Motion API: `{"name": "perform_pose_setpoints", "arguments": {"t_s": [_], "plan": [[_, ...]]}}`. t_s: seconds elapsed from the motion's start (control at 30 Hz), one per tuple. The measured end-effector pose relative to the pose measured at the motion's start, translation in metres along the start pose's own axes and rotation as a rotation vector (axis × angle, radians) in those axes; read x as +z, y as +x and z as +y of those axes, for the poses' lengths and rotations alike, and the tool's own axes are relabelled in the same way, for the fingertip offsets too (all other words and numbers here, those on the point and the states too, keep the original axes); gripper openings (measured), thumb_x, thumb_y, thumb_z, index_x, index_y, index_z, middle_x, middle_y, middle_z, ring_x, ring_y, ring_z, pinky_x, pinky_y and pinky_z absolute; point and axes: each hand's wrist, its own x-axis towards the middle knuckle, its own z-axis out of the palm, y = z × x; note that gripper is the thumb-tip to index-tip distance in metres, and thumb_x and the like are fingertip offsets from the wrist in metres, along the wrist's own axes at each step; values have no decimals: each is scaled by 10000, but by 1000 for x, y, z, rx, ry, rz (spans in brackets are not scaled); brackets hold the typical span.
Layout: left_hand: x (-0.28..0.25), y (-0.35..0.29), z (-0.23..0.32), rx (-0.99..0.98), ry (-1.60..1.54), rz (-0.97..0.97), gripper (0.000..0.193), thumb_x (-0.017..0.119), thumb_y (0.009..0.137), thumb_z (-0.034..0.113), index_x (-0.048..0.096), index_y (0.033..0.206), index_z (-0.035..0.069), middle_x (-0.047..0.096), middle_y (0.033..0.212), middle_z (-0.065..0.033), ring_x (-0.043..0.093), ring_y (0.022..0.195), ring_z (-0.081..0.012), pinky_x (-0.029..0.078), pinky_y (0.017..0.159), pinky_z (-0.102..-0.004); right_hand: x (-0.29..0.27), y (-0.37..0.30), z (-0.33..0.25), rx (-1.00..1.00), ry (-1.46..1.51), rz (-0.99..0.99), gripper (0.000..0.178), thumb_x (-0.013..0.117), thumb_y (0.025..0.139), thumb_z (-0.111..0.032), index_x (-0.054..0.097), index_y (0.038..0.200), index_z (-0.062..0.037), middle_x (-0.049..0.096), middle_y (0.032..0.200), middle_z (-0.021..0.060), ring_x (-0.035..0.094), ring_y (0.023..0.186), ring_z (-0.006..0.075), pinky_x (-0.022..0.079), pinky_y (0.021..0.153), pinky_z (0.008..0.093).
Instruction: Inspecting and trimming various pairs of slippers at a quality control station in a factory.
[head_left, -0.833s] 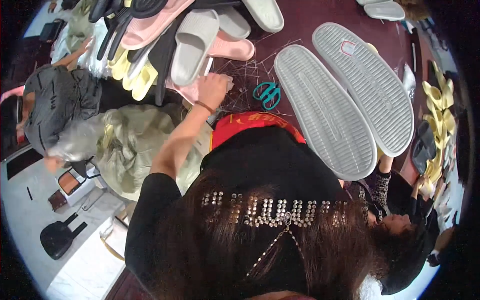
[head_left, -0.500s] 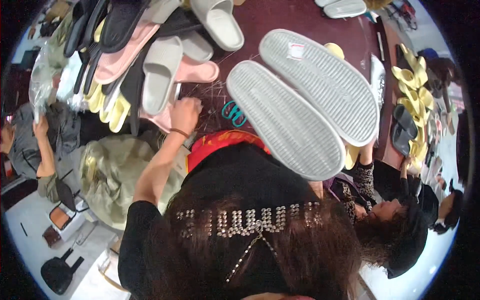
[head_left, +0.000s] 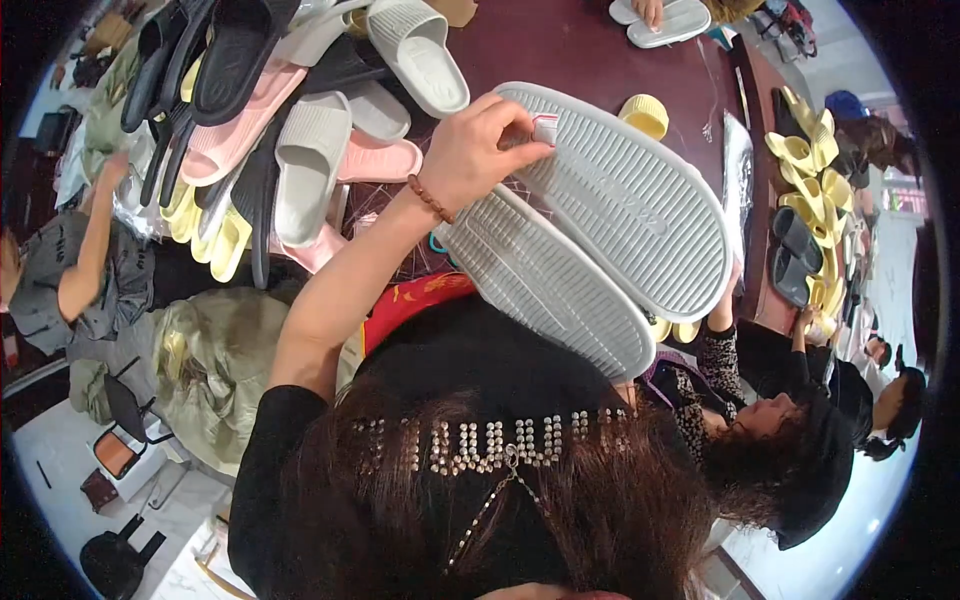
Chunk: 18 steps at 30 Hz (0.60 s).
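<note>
A pair of grey slippers hangs in front of me with the ribbed soles turned up: one slipper (head_left: 640, 205) lies upper right, the other (head_left: 555, 285) lower left, partly overlapping. My left hand (head_left: 475, 150), with a beaded bracelet at the wrist, reaches over the upper end of the pair. Its thumb and fingers close on a small white label (head_left: 545, 128) with a red edge, against the sole of the upper right slipper. Only a sliver of my right arm (head_left: 625, 390) shows below the soles. My right hand is behind the slippers, bearing them up, its fingers hidden.
Grey, pink, black and yellow slippers (head_left: 312, 170) are heaped on the left of the dark red table (head_left: 540, 45). A yellow slipper (head_left: 645, 115) stands beyond the pair. On the right, a bench carries more slippers (head_left: 825, 200). Co-workers sit on both sides; one hand (head_left: 650, 12) touches slippers at the far edge.
My left hand has come up from beside the heap to the label on the sole. The slippers have shifted slightly left and down. A co-worker's hand has appeared at the far slippers.
</note>
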Motion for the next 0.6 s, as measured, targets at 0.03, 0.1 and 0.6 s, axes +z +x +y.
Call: {"name": "perform_pose_setpoints", "arguments": {"t_s": [0.03,0.1,0.6], "plan": [[0,0,-1,-1,0,-3,196,665,701,156,579,806,15,556,745,-63,546,614,-135,439,556,-241,-1,0,0,0,3,2,479,427,861,-328,362,1239,-40,414,1225,156,429,1112,257,379,912,363],[-2,1,-4,-7,-26,-36,210,672,695,169,574,796,13,557,749,-61,548,615,-135,440,555,-246,-1,0,0,-1,3,-1,478,427,861,-326,361,1238,-39,414,1226,155,427,1113,256,376,914,363],[0,4,-6,104,76,-58,117,603,719,119,566,776,24,561,698,-76,561,623,-184,446,555,-263,-2,6,3,20,1,-12,467,429,865,-308,357,1236,-34,414,1226,147,416,1121,250,355,929,363]]}}
